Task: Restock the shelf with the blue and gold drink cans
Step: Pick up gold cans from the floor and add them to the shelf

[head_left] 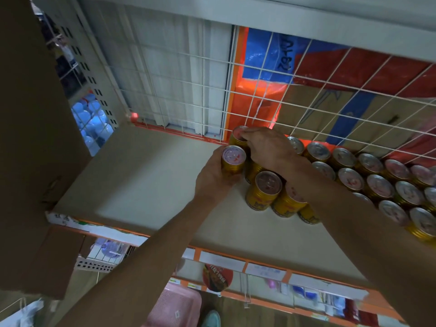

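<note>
My left hand (213,178) grips a gold can (232,161) with a pinkish lid, upright, just left of the cans standing on the white shelf (141,185). Reaching over them, my right hand (269,147) has its fingers curled on the top of another gold can (238,135) at the back, against the wire mesh (259,90). Several rows of gold cans (377,182) fill the right half of the shelf. Two more cans (266,190) stand in front, below my right wrist.
A brown cardboard box (30,138) rises along the left side, overlapping the shelf's left end. Behind the mesh are an orange-framed panel and cartons. The shelf's front edge carries an orange price rail (259,270). Below it lie lower shelves, a pink basket (174,308) and the floor.
</note>
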Demonstrator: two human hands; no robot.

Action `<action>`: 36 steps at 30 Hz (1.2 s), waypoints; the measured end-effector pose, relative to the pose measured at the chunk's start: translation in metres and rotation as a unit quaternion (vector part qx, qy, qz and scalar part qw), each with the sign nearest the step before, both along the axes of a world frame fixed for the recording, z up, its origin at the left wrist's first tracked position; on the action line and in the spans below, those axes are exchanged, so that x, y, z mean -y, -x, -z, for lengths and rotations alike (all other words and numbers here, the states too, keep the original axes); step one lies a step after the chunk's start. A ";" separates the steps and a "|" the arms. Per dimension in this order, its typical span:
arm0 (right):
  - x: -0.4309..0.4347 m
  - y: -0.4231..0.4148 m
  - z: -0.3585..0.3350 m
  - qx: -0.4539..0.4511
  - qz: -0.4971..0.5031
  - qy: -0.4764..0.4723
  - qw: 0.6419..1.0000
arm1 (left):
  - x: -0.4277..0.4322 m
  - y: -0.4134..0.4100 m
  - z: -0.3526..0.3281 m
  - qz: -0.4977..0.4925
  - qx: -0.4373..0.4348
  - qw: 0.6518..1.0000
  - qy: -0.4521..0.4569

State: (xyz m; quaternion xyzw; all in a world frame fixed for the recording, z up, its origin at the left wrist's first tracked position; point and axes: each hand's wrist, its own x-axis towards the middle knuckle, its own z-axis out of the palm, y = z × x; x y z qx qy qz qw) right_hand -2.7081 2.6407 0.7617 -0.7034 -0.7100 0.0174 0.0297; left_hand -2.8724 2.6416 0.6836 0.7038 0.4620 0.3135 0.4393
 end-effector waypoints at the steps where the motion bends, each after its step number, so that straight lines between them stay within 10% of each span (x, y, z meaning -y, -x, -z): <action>1: 0.002 -0.003 -0.001 -0.004 0.000 0.006 1.000 | 0.001 -0.003 -0.001 0.006 -0.001 1.000 0.003; 36: 0.020 0.002 -0.001 0.028 -0.004 0.008 1.000 | -0.011 -0.008 0.012 0.092 0.028 0.993 0.062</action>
